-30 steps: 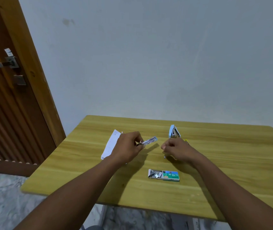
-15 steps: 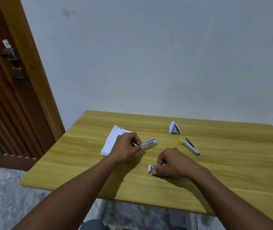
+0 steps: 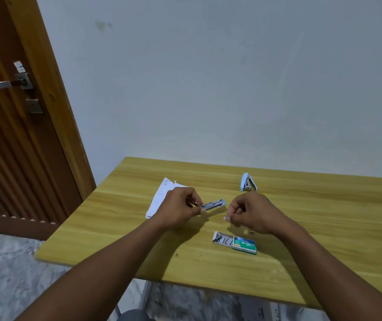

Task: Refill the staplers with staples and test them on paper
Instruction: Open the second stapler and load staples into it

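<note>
Wooden table (image 3: 324,228) — stapler refill position.
Left hand (image 3: 180,208) grips open stapler (image 3: 213,203); right hand (image 3: 248,213) pinched shut beside it — contents possibly staples, unclear. Staple box (image 3: 235,242) lies open.

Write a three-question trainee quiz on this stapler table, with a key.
1. True or false: the staple box is slid open.
2. Which hand holds the blue stapler? A left hand B right hand
3. What lies on the table behind the left hand?

Key: 1 true. 2 A. 3 white paper.
</note>
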Demonstrator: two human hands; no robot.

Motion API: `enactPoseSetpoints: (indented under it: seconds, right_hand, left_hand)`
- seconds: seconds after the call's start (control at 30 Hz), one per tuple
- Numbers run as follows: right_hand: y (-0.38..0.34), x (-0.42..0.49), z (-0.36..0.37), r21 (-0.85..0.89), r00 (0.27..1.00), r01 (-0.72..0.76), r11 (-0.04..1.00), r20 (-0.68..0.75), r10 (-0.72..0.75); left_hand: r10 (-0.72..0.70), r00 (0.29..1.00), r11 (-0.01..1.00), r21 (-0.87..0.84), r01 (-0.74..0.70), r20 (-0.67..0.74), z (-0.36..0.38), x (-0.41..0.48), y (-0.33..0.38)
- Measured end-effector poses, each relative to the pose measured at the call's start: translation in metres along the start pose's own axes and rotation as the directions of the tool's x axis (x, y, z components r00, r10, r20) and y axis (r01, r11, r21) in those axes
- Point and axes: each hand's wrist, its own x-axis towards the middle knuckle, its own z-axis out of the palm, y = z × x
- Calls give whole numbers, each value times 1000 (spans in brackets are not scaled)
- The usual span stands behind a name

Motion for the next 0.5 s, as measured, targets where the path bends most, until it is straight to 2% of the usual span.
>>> enactPoseSetpoints:
  seconds: [0.17, 0.27, 0.5]
  right_hand:
    - [-13, 13, 0, 110, 991, 94, 990, -102, -82]
    - [-18, 18, 5, 23, 972, 168, 985, -170, -162]
    - [-16, 17, 3, -88, 978, 187, 978, -83, -194]
  left_hand:
    - [39, 997, 996, -78, -34, 60, -2, 0, 11]
    - [66, 994, 995, -86, -58, 92, -3, -1, 16]
    - [57, 980, 992, -121, -34, 190, -10, -2, 20]
